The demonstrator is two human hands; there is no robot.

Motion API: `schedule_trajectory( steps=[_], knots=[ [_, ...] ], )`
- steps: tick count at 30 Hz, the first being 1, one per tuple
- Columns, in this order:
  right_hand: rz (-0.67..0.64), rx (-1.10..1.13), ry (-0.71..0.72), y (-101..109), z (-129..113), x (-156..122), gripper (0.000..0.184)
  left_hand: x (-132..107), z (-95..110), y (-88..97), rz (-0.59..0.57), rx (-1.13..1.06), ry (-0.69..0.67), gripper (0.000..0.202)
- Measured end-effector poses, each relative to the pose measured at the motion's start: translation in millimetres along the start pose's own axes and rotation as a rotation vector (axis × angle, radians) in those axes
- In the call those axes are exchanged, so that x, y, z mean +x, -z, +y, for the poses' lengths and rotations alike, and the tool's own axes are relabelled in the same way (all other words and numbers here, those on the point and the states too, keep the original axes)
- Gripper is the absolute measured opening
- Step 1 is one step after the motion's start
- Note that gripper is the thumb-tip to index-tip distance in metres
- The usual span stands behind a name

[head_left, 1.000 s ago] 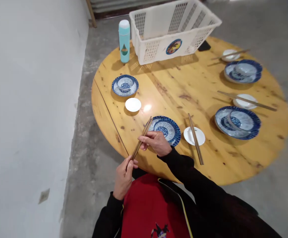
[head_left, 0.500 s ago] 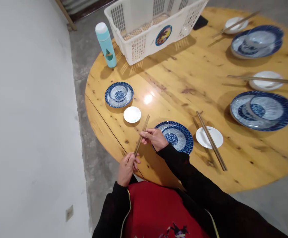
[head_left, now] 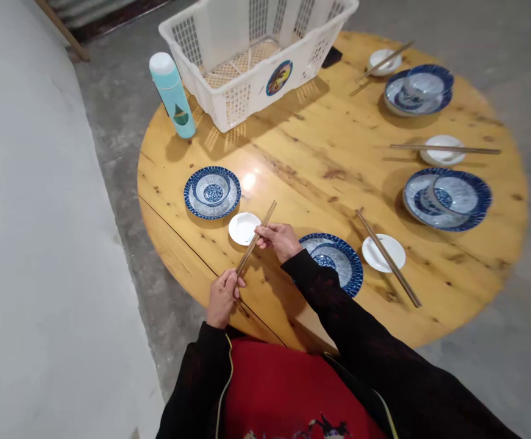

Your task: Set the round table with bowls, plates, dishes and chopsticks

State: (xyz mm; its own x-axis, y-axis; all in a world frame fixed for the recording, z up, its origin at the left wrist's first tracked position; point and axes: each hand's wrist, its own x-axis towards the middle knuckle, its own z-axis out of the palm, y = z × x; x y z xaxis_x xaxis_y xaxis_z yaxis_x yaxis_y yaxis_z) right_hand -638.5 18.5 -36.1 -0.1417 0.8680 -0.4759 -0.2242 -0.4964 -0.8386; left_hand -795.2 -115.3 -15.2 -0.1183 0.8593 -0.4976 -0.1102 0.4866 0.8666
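Both my hands grip one pair of brown chopsticks (head_left: 249,250), held slanting over the near left part of the table. My left hand (head_left: 223,297) is closed round the lower end. Further up, my right hand (head_left: 280,239) pinches the pair between thumb and fingers. Just behind the chopsticks lies a small white dish (head_left: 244,228), partly covered by them. A blue-and-white plate with a bowl on it (head_left: 213,192) sits beyond that dish. Under my right forearm, another blue-rimmed plate (head_left: 355,275) with a bowl is partly hidden by the sleeve.
On the round wooden table (head_left: 302,177), a white plastic basket (head_left: 228,103) and a light blue bottle (head_left: 174,94) stand at the back left. To the right, chopsticks (head_left: 391,261) rest across a white dish (head_left: 395,247). More plates with bowls (head_left: 480,201) sit at the far right.
My hands, still holding the chopsticks, have moved a little toward the small white dish, and the chopsticks now overlap its edge. The camera view has shifted, so the table's right edge shows.
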Motion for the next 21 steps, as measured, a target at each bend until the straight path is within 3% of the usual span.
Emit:
schedule_trajectory(
  steps=[6, 9, 12, 21],
  knots=[
    [0.07, -0.154, 0.081, -3, -12, 29, 0.042, 30, 3, 25.1, -0.052, 0.021, 0.02, 0.039],
    [0.131, -0.304, 0.177, -1, -14, 42, 0.038, 43, 3, 30.7, -0.056, -0.015, 0.014, 0.035],
    [0.174, -0.314, 0.244, -1, -12, 52, 0.033, 54, 3, 33.4, -0.06, -0.037, 0.008, 0.034],
    [0.133, -0.213, 0.109, 3, 13, 69, 0.034, 60, -10, 38.5, -0.047, -0.056, 0.047, 0.033]
  ],
)
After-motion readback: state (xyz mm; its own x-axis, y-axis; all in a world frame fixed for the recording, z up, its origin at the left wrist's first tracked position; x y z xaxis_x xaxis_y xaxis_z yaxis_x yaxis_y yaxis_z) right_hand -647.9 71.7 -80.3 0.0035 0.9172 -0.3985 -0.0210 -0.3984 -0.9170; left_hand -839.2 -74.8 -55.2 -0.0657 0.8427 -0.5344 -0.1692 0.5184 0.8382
